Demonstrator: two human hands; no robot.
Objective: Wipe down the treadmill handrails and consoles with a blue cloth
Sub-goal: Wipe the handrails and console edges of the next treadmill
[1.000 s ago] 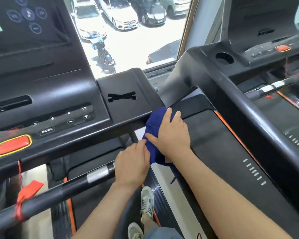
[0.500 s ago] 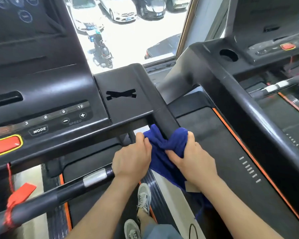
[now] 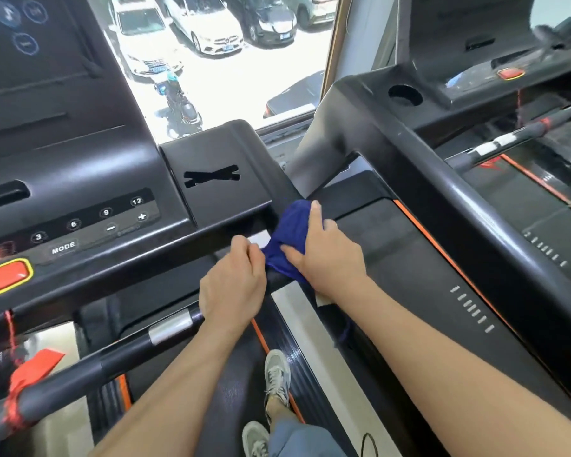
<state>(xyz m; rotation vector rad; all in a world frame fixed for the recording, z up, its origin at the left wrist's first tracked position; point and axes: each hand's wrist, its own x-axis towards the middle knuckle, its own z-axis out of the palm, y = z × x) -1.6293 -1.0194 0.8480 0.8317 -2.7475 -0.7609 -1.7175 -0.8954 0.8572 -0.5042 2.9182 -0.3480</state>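
Just below the right corner of the console (image 3: 80, 179), the cloth (image 3: 292, 225) is wrapped over the top of the black handrail (image 3: 276, 278). The right hand (image 3: 330, 255) grasps it there, fingers curled over the far side of the rail, thumb pressed on the near side and forefinger reaching up along the fabric. The left hand (image 3: 233, 285) sits just beside it, where the crossbar (image 3: 96, 364) meets the rail; its fingers are bent and their tips appear to pinch the cloth's left edge. A silver band (image 3: 170, 326) on the crossbar lies near the left wrist, and a red tag (image 3: 30, 371) is tied farther left. On the console face are a MODE key, numbered keys and a red button (image 3: 4, 278) edged in yellow. Below the arms, grey shoes (image 3: 277, 374) stand on the belt. A second treadmill (image 3: 442, 192) stands to the right, and the window (image 3: 228, 77) ahead shows parked cars and a scooter rider.
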